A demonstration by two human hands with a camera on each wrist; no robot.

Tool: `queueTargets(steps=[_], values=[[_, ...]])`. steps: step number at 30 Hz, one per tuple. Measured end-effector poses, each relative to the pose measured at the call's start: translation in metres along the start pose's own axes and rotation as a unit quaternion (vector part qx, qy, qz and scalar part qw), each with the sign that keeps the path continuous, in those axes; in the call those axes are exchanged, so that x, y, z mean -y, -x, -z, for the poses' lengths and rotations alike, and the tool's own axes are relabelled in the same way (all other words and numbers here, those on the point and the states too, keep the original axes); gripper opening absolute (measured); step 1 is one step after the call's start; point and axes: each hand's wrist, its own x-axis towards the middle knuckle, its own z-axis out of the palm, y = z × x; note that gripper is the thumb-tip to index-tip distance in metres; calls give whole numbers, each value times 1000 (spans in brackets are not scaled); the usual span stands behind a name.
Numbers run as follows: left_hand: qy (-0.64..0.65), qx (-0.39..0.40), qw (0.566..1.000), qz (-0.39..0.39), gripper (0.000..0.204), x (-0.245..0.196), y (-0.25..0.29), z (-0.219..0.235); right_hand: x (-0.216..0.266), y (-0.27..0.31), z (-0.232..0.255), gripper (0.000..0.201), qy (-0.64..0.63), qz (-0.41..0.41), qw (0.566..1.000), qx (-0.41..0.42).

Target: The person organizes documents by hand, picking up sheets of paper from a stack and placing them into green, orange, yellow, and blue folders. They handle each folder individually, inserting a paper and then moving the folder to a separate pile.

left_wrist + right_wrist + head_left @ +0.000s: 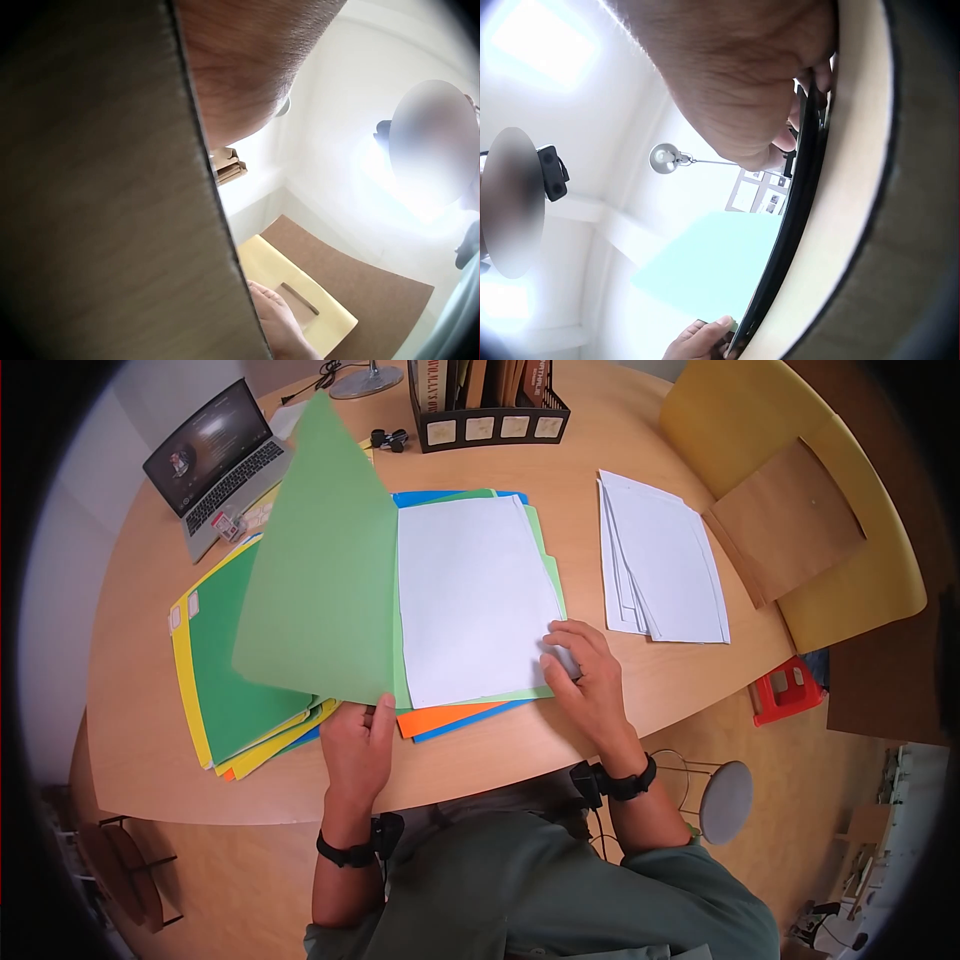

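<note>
A light green folder (310, 570) lies opened, its left cover raised at a slant. White sheets (470, 600) rest on its right side. The left hand (358, 750) holds the folder's bottom edge near the fold, thumb uppermost. At the sheets' lower right corner, the right hand (590, 685) pinches their edge with bent fingers. Blue and orange folders (440, 720) stick out underneath. In the right wrist view, the raised cover (712, 259) stands above the left hand (697, 341); the right hand (742, 82) is close to the camera, its fingertips partly hidden.
Green and yellow folders (235, 650) are stacked at the left, below a laptop (215, 455). A black book holder (490, 430) stands at the back. More white papers (665, 560) lie at the right, beside a yellow chair (850, 510) with a brown envelope (790, 520) on it.
</note>
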Motion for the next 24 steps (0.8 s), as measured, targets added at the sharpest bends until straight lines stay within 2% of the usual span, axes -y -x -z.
queueTargets(steps=[9, 12, 14, 16, 24], values=[[-20, 4, 998, -65, 16, -6, 0, 0, -1, 0, -1, 25, -6, 7, 1000, -8], [8, 2, 999, -42, 26, -9, 0, -2, -2, 0, -2, 25, -10, 9, 1000, -10], [-6, 41, 998, -36, 37, -11, 0, 1, -3, 0, -1, 24, -12, 8, 1000, -9], [-12, 45, 998, -41, 38, -12, 0, 2, -3, 0, -1, 24, -13, 6, 1000, -7], [-8, 45, 997, -68, 34, -15, 1, 2, -9, 1, -4, 40, -12, 37, 999, -18]])
